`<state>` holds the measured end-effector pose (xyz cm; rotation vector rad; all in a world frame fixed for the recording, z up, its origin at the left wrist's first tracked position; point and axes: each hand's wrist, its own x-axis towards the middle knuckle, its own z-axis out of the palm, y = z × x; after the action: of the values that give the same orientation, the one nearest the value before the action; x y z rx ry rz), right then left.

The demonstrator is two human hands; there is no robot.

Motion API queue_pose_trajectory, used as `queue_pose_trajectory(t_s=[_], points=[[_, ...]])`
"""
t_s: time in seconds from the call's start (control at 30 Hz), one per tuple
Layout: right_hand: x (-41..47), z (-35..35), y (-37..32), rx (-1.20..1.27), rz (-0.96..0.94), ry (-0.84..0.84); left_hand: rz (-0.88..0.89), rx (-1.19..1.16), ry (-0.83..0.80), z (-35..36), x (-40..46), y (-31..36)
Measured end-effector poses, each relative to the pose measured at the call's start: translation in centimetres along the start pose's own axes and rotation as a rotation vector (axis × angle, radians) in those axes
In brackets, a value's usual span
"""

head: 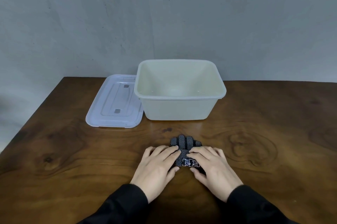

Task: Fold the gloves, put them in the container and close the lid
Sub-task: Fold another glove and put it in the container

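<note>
A: Where are the gloves (183,148) at this moment?

B: They lie on the brown wooden surface (73,150), near the front edge, in front of the container (179,108). They are black with small white dots, and their fingers point away from the person, toward the container. I see one shape only, so I cannot tell if the two gloves are stacked.

A: And the hands?

B: The left hand (157,164) rests flat on the left part of the gloves, fingers spread and extended. The right hand (212,164) rests flat on the right part in the same way. Both press down with open fingers; neither one is closed around the fabric. Both arms wear black sleeves (125,205).

A: Is the container open?

B: Yes. It is a cream plastic box, upright, and nothing is inside it. The clear lid (114,103) lies flat on the surface just beside the container, on its left side, and seems to touch its wall.

A: What is behind?

B: A plain grey wall (164,14).
</note>
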<state>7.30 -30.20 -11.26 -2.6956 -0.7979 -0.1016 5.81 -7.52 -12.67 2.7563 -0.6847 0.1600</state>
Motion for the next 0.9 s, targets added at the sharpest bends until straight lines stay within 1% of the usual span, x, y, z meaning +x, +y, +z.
queue_pose_trajectory(t_s=[0.13, 0.17, 0.23, 0.27, 0.3, 0.4, 0.5, 0.63, 0.7, 0.83, 0.9], points=[[1.3, -1.0, -0.6, 0.042, 0.038, 0.020, -0.039, -0.084, 0.086, -0.5, 0.9, 0.4], [1.4, -1.5, -0.4, 0.106, 0.074, -0.010, -0.046, -0.111, 0.080, -1.1, 1.1, 0.7], [2.0, -2.7, 0.0, 0.295, 0.176, -0.144, -0.082, -0.180, 0.058, -2.2, 1.6, 0.9], [2.6, -3.1, 0.3, 0.370, 0.208, -0.214, -0.132, -0.234, 0.034, -2.4, 1.9, 0.7], [3.3, -3.5, 0.5, 0.390, 0.225, -0.269, -0.190, -0.306, 0.019, -2.5, 2.2, 0.2], [6.3, -3.8, 0.7, 0.322, 0.228, -0.354, -0.337, -0.471, 0.027, -2.1, 3.8, -1.1], [9.3, -4.3, 0.7, 0.253, 0.202, -0.488, -0.399, -0.407, 0.056, -1.3, 4.5, -1.8], [11.6, -4.6, -0.1, 0.183, 0.154, -0.696, -0.411, -0.413, 0.064, -0.4, 3.6, -2.5], [11.9, -4.4, -0.7, 0.185, 0.165, -0.723, -0.378, -0.404, 0.045, -0.3, 3.3, -2.9], [12.0, -3.8, -1.0, 0.171, 0.193, -0.718, -0.289, -0.382, 0.050, -0.5, 3.0, -3.2], [11.5, -4.1, -0.7, 0.213, 0.196, -0.713, -0.272, -0.385, 0.116, -0.8, 2.6, -3.7]])
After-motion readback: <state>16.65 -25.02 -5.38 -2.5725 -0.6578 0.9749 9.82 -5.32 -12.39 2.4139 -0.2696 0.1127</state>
